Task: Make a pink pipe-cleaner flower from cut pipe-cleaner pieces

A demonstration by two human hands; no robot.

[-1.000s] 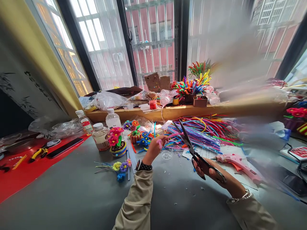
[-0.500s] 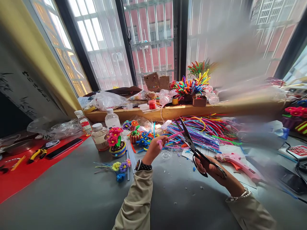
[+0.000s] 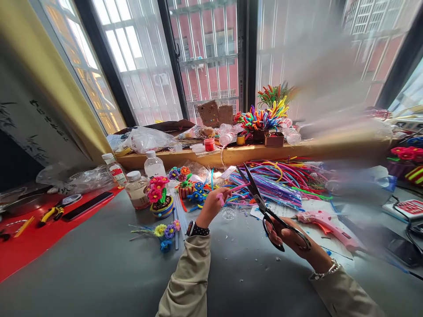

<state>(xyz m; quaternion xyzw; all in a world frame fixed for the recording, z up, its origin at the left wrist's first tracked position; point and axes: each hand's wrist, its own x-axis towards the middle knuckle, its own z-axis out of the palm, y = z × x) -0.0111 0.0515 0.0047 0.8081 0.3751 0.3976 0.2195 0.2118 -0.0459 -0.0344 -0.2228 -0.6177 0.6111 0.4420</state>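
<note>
My left hand (image 3: 213, 204) pinches a pink pipe cleaner (image 3: 238, 189), one end curled at the fingers and the other pointing right. In my right hand (image 3: 286, 235) is a pair of black scissors (image 3: 259, 200), fingers through the handles and blades parted. The blades reach up to the free end of the pipe cleaner; whether they touch it I cannot tell. Behind both hands lies a heap of colourful pipe cleaners (image 3: 280, 182), some in a clear bag. Left of my left hand stands a small pot of pink flowers (image 3: 160, 198).
A pink glue gun (image 3: 330, 224) lies on paper at the right. Small fuzzy flowers (image 3: 167, 231) and clear glue sticks (image 3: 180, 215) rest left of my wrist. Bottles (image 3: 137, 189) stand farther left, near a phone (image 3: 87, 206) and pliers (image 3: 53, 214) on a red sheet.
My right hand has moved slightly left with the scissors, bringing the blades nearer along the pink pipe cleaner. My left hand has stayed nearly still.
</note>
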